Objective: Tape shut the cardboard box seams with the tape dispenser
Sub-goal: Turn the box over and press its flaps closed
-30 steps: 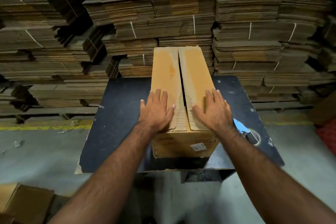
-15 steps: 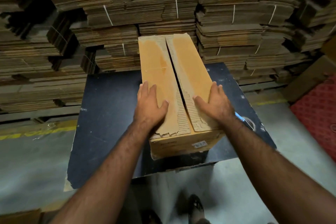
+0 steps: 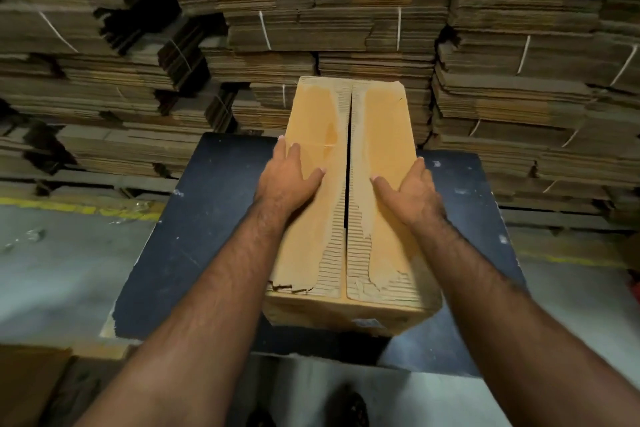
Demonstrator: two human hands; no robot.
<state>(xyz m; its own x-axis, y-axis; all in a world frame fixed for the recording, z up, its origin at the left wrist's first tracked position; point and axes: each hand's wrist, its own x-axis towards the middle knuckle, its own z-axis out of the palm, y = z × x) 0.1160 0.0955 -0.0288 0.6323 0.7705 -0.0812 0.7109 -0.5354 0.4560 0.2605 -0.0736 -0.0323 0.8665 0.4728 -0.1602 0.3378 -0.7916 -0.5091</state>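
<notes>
A long tan cardboard box [image 3: 381, 121] lies lengthwise on a dark blue table top [image 3: 194, 239], its near end past the table's front edge. Its two top flaps meet along a centre seam with a narrow dark gap; the paper along the seam is torn down to the corrugation. My left hand [image 3: 289, 178] grips the box's left edge, thumb on the left flap. My right hand [image 3: 408, 189] grips the right edge, thumb on the right flap. The tape dispenser is hidden in this frame.
Tall stacks of flattened, strapped cardboard [image 3: 346, 10] fill the whole background behind the table. A grey concrete floor with a yellow line [image 3: 69, 208] lies to the left. A brown carton [image 3: 27, 385] sits at the lower left. A dark shoe [image 3: 346, 409] shows below.
My hands slid from flat on the flaps near the front end outward to the box's side edges and farther along it. The box has swung straight toward me, and the blue tape dispenser has gone from sight.
</notes>
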